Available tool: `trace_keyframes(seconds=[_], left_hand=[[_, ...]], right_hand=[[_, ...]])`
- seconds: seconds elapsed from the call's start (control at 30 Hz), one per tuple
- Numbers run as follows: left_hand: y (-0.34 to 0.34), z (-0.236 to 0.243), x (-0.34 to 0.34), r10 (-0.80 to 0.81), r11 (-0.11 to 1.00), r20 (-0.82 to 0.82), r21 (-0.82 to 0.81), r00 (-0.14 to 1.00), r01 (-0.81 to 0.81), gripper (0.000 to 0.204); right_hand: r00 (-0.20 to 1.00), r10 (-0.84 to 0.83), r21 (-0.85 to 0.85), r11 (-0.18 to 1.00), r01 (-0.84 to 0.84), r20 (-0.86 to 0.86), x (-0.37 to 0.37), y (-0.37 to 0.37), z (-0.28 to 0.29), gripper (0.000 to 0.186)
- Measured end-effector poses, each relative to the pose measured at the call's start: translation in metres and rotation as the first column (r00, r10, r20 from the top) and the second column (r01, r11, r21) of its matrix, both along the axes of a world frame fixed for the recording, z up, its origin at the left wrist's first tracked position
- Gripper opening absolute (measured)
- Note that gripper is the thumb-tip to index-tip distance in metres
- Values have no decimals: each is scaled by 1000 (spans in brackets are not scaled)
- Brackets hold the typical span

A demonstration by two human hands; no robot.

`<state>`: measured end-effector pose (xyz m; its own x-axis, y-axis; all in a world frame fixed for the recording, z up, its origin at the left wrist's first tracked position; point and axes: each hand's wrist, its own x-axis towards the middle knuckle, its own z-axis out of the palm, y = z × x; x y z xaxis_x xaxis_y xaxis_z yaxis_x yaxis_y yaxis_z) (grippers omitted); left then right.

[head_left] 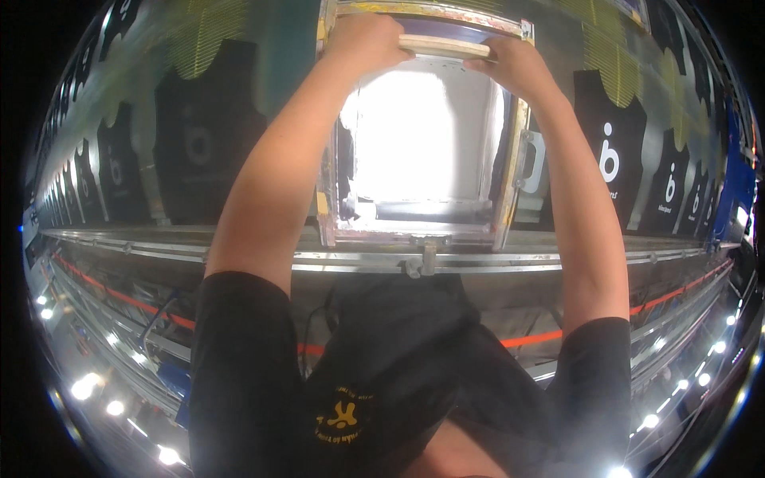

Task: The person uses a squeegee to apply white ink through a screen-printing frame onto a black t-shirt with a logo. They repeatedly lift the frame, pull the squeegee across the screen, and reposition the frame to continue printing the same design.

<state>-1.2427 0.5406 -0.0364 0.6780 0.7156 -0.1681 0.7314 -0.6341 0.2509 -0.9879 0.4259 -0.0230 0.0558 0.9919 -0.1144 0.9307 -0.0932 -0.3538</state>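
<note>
Left hand (pixel 366 41) and right hand (pixel 515 67) hold the squeegee (pixel 443 46) at the screen frame's far end (pixel 434 9); uneven pressure could skew it.

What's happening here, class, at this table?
A person's left hand and right hand grip the two ends of a wooden-handled squeegee, at the far end of a screen-printing frame. The area inside the frame looks bright white. Dark garment panels lie on both sides; the nearest on the right bears a clear white print, the nearest on the left a faint one.
</note>
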Motion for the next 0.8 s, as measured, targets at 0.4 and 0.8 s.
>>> trace_keyframes(seconds=[0.4, 0.8], left_hand=[[-161, 0, -53, 112, 982, -54, -147, 992, -118, 29], [-263, 13, -101, 21, 988, 93, -152, 995, -7, 27]], right_hand=[[988, 26, 193, 980, -56, 153, -60, -157, -35, 30], [990, 137, 175, 974, -143, 47, -91, -264, -26, 27]])
